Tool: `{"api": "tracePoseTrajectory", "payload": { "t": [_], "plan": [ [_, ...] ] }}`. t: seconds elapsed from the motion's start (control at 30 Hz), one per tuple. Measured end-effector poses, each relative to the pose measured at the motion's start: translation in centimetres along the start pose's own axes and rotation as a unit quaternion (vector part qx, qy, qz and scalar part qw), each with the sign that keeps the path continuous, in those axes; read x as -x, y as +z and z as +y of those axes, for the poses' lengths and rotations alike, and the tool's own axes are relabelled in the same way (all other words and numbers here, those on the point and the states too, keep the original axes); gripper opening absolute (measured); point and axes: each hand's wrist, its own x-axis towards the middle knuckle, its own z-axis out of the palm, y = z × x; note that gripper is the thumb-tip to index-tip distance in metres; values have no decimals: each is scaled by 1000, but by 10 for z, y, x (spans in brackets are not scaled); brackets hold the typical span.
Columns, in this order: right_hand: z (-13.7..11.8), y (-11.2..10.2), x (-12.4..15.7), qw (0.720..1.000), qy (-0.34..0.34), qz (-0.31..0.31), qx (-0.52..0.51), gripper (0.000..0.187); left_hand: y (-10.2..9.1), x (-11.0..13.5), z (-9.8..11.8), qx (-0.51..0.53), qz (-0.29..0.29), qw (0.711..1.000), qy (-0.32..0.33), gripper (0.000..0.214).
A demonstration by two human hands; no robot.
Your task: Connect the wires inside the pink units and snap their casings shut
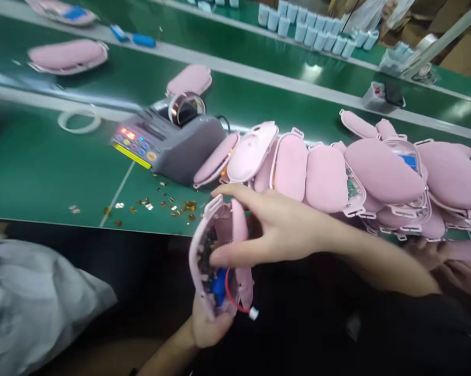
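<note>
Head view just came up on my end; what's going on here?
A person's left hand holds the lower end of a pink casing, above the lap by the table edge. The right hand is at its upper part, thumb over the gap. The casing is open, showing a blue part and a red wire whose white connector hangs outside. On the green table, a grey machine with lit digits stands beside more pink casings.

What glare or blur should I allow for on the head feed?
Head view: glare whitens patches of the green work surface; the upper-left pink casing and the tape dispenser look slightly smeared; inside the held pink casing it is dim, small parts indistinct.
</note>
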Motion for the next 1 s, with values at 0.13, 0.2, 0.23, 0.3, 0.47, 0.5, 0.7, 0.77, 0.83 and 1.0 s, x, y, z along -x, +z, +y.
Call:
{"api": "tracePoseTrajectory", "payload": {
  "t": [0.13, 0.2, 0.23, 0.3, 0.47, 0.5, 0.7, 0.77, 0.83, 1.0],
  "plan": [
    [66, 69, 43, 985, 53, 156, -48, 48, 4, 34, -8, 132, 62, 977, -157, 77],
    [87, 101, 62, 968, 61, 242, -8, 44, 7, 41, -7, 178, 77, 956, -219, 72],
    [94, 113, 69, 960, 50, 274, 14, 42, 7, 44, -6, 187, 70, 952, -230, 68],
    [99, 128, 79, 947, 14, 319, 47, 39, 4, 48, -3, 179, 43, 954, -238, 65],
    [95, 121, 89, 954, -100, 276, 59, 32, -7, 48, 0, 78, 36, 971, -222, 67],
    [94, 118, 90, 958, -121, 255, 54, 31, -7, 47, 1, 72, 33, 972, -220, 68],
    [89, 112, 93, 953, -99, 256, -131, 33, 4, 36, 15, 124, 48, 958, -255, 69],
    [88, 113, 90, 949, -88, 241, -185, 42, 7, 38, 17, 162, 51, 944, -284, 68],
    [86, 115, 84, 952, -98, 235, -171, 43, 8, 41, 16, 195, 54, 935, -291, 66],
    [79, 126, 61, 957, -96, 274, -2, 11, 11, 51, 7, 247, 71, 924, -284, 63]
  ]
}}
